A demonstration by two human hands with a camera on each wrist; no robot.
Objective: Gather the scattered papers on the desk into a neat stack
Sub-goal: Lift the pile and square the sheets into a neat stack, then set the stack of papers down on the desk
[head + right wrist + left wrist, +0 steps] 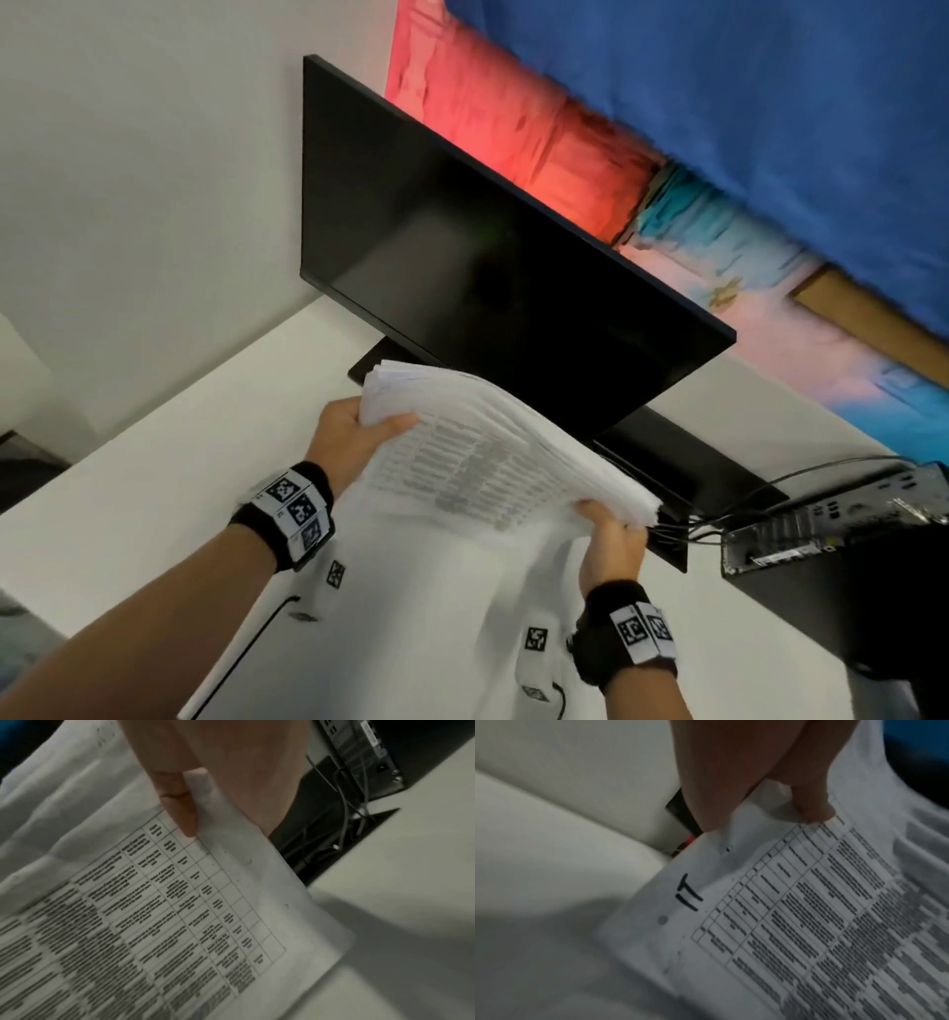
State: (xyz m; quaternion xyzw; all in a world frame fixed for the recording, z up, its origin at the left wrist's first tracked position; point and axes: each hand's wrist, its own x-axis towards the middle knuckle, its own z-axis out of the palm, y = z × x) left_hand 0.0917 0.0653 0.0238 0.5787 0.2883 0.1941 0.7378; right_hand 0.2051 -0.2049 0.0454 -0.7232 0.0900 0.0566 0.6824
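We hold the papers (pixel 493 452) above the desk (pixel 154 478), our left hand (pixel 354 437) at their left edge, our right hand (pixel 611 539) at their right edge. Behind the papers stands the monitor (pixel 488 257). To the right, the computer box (pixel 832 519) lies on the desk, cables (pixel 719 524) between it and the monitor.

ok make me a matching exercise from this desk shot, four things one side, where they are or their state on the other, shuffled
Things:
1. papers
2. monitor
3. left hand
4. computer

States:
A. dark, standing behind the papers
B. far right, cables plugged in
C. held up in both hands
D. grips the stack's left corner

Pairs: 1-C, 2-A, 3-D, 4-B
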